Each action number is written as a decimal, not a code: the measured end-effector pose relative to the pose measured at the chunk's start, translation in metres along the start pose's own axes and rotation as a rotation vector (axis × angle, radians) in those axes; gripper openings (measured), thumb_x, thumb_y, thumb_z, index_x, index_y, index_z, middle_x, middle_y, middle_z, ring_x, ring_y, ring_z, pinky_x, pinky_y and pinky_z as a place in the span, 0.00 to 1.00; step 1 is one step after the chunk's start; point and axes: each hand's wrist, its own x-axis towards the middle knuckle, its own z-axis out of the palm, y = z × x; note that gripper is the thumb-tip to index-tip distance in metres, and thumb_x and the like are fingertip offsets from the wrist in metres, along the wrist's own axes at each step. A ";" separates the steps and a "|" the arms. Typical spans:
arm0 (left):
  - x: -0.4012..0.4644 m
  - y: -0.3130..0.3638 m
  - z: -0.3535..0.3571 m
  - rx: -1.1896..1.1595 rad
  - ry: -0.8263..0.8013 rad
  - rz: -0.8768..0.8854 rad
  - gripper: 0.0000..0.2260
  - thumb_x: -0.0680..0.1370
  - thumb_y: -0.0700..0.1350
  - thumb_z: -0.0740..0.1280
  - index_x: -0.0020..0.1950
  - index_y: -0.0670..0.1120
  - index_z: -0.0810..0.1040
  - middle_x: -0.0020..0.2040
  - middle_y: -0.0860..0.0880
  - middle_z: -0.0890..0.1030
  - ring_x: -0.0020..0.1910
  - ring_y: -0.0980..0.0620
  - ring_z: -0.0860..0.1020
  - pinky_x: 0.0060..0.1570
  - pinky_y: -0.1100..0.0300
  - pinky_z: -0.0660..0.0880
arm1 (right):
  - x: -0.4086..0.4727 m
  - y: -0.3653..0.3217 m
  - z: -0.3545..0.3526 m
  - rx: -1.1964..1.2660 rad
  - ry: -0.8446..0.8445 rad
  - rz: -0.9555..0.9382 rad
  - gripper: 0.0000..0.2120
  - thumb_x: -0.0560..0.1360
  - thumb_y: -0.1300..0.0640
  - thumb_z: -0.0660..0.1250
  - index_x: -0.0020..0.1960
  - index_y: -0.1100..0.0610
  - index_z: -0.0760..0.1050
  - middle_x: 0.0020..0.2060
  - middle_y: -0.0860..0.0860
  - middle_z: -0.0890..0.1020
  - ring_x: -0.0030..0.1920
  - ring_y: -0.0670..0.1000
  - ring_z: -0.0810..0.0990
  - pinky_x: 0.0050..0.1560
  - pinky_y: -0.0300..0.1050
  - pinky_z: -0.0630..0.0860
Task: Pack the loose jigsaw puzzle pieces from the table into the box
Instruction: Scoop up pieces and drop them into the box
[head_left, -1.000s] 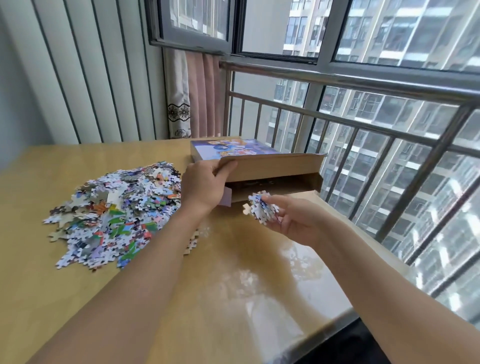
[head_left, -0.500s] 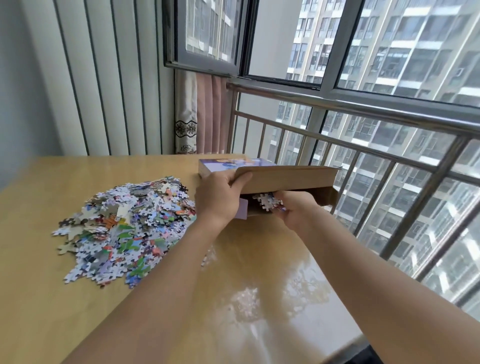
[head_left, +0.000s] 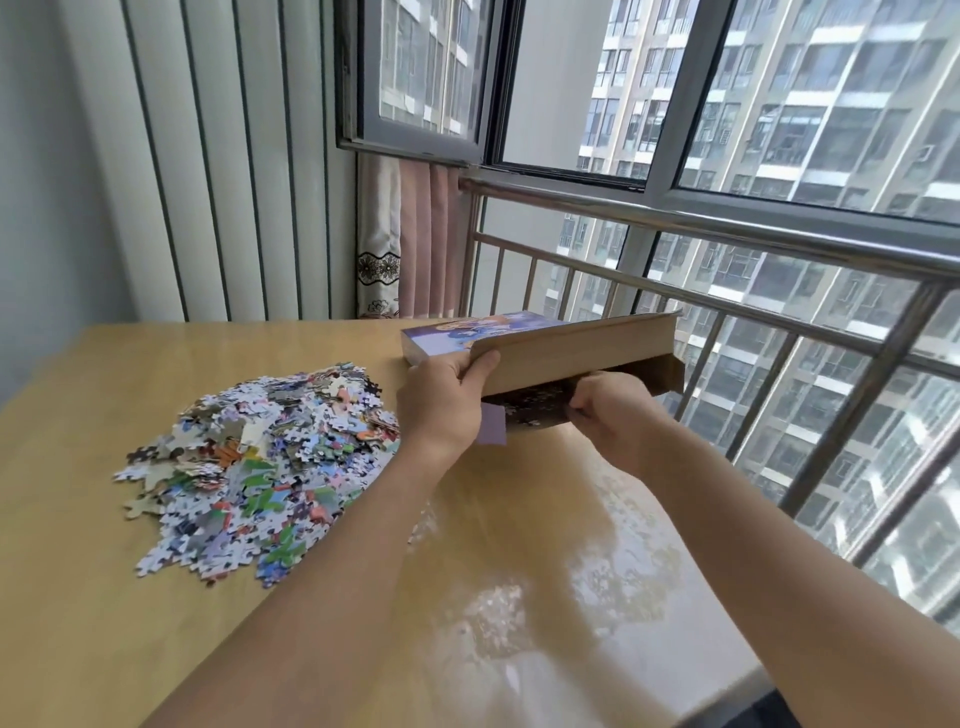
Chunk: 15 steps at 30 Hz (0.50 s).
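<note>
The fingers of the left hand (head_left: 441, 405) are curled on the raised brown flap (head_left: 582, 353) of the box (head_left: 447, 340), the thumb laid along its edge. The right hand (head_left: 613, 410) is set at the box mouth, its fingers bent inward; whether anything is held cannot be told. Dark pieces (head_left: 540, 405) are seen inside the opening. The loose pile of puzzle pieces (head_left: 260, 462) is spread on the bench (head_left: 104, 597), left of the box.
</note>
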 end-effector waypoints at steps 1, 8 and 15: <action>0.000 0.001 -0.001 0.002 0.009 0.002 0.21 0.79 0.57 0.66 0.28 0.51 0.72 0.19 0.56 0.68 0.23 0.56 0.63 0.27 0.59 0.57 | -0.002 0.005 -0.008 -0.247 -0.055 -0.128 0.15 0.70 0.73 0.61 0.52 0.64 0.78 0.50 0.58 0.79 0.49 0.55 0.77 0.50 0.44 0.76; 0.008 0.006 -0.011 -0.091 0.018 0.006 0.22 0.80 0.55 0.66 0.30 0.46 0.72 0.22 0.55 0.67 0.26 0.54 0.65 0.31 0.59 0.62 | 0.000 0.020 -0.029 -1.186 -0.044 -0.961 0.11 0.73 0.60 0.76 0.54 0.56 0.85 0.51 0.50 0.85 0.51 0.54 0.82 0.53 0.53 0.80; 0.018 0.007 -0.029 -0.303 -0.030 0.066 0.27 0.80 0.63 0.62 0.75 0.52 0.67 0.67 0.61 0.73 0.56 0.79 0.70 0.50 0.81 0.67 | 0.002 -0.037 -0.021 -0.958 0.266 -1.391 0.08 0.79 0.60 0.68 0.50 0.60 0.86 0.46 0.54 0.87 0.46 0.57 0.85 0.48 0.56 0.81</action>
